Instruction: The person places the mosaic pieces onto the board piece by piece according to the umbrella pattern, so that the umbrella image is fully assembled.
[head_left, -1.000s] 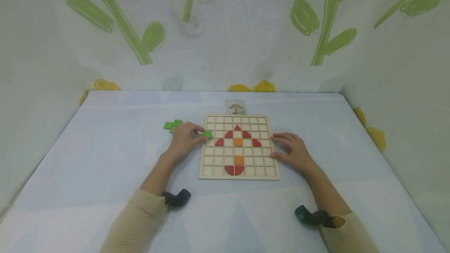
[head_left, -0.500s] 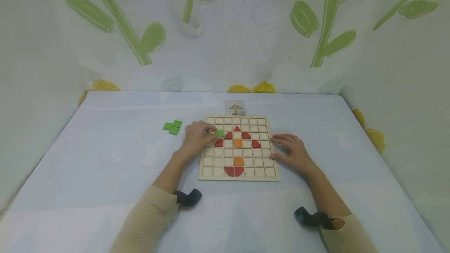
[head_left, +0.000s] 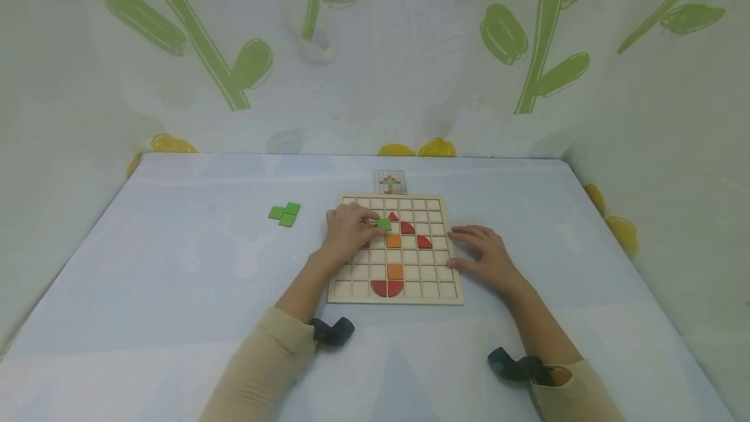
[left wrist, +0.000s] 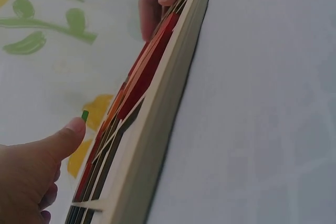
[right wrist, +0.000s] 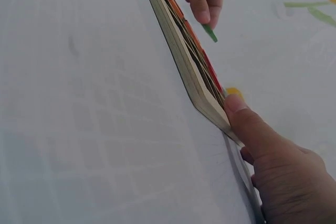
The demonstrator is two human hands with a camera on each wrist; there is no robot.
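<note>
My left hand [head_left: 347, 232] pinches a green square tile [head_left: 383, 224] between thumb and fingertips, held just above the wooden grid board [head_left: 357, 290]. In the right wrist view, that green tile [right wrist: 210, 33] tilts down from the fingertips, clear of the board. Red quarter-round pieces [head_left: 424, 241], a red triangle [head_left: 393, 216] and two orange squares [head_left: 395, 271] sit in the board's cells. My left hand hides part of the board's left side. At the board's right edge, my right hand [head_left: 483, 254] rests with fingers extended, its thumb [right wrist: 239, 106] touching the rim.
Three green square tiles [head_left: 285, 213] lie together on the pale tablecloth [head_left: 176, 266], left of the board. A small printed pattern card [head_left: 389, 182] lies just behind the board. A white wall hanging with green leaves [head_left: 504, 34] rises behind the table.
My left hand has carried the green tile rightward, from the board's left edge to near its middle columns. The loose green tiles have come into full view. My right hand stays at the board's edge.
</note>
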